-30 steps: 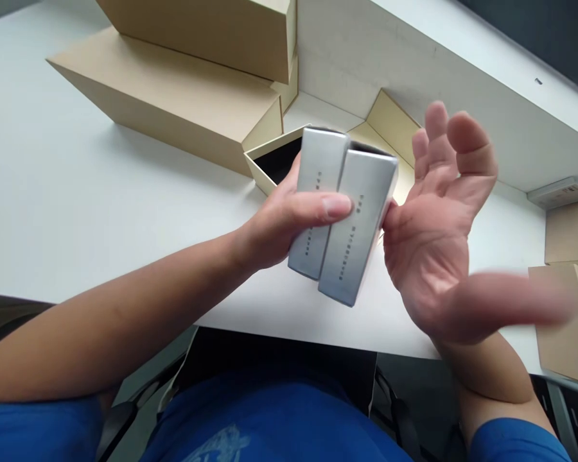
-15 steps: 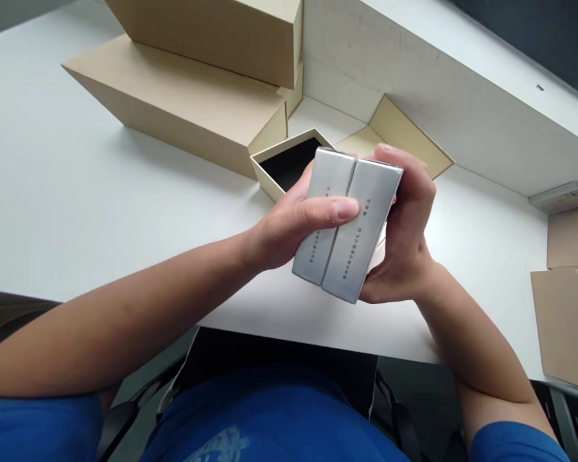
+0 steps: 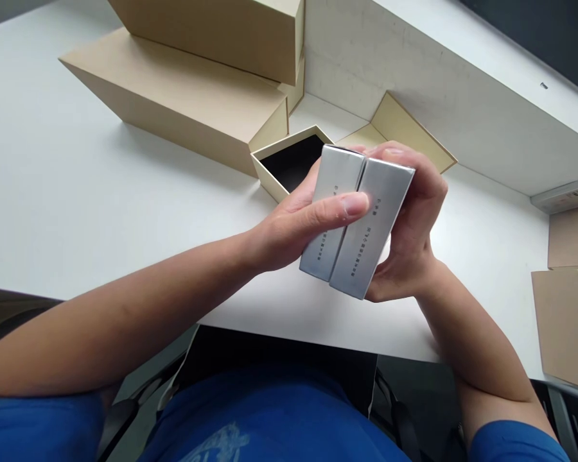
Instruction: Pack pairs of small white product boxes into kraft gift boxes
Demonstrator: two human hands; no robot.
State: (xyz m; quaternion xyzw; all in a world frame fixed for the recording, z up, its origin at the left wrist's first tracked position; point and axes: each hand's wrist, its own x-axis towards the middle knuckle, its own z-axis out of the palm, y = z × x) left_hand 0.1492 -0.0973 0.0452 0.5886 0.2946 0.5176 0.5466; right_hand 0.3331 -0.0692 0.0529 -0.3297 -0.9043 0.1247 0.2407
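Note:
Two silver boxes with small dark print are held side by side above the white table. My left hand (image 3: 298,221) grips them from the left, its thumb lying across the left silver box (image 3: 334,170) and onto the right silver box (image 3: 385,199). My right hand (image 3: 414,218) is closed around the right side of the pair, with its fingers bent over the far end. Behind the hands, an open cream-coloured box (image 3: 264,170) with a black inside stands on the table, partly hidden by them. Its raised flap (image 3: 409,131) shows beyond my right hand.
Large tan boxes (image 3: 173,86) are stacked at the back left on the white table (image 3: 77,186). A light partition (image 3: 438,115) runs along the back. On the right lie more tan boxes (image 3: 563,321) and a flat pale item (image 3: 561,197).
Both hands and the two silver boxes have shifted slightly to the right. The boxes are tilted a little differently, and the grip looks the same.

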